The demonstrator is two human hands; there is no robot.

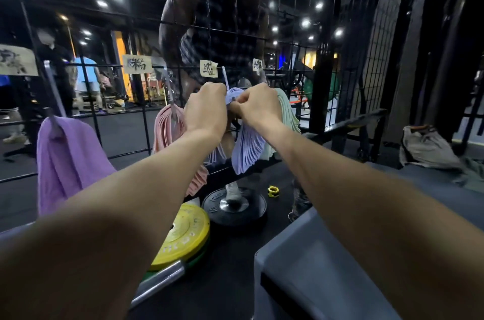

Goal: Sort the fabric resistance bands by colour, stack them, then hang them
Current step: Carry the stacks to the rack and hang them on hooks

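Observation:
A black wire grid carries metal hooks under paper labels. A thick bundle of lavender-blue bands hangs at the middle hook. My left hand grips the top of that bundle from the left. My right hand pinches the bundle's top from the right, close against the left hand. A stack of pink bands hangs on the hook to the left. Mint green bands hang just right of the blue ones. Further left, purple bands drape from another hook.
Below the grid lie a yellow weight plate, a black plate and a small yellow collar. A grey bin stands at the lower right. A mirror behind the grid reflects a person and the gym. A bag lies far right.

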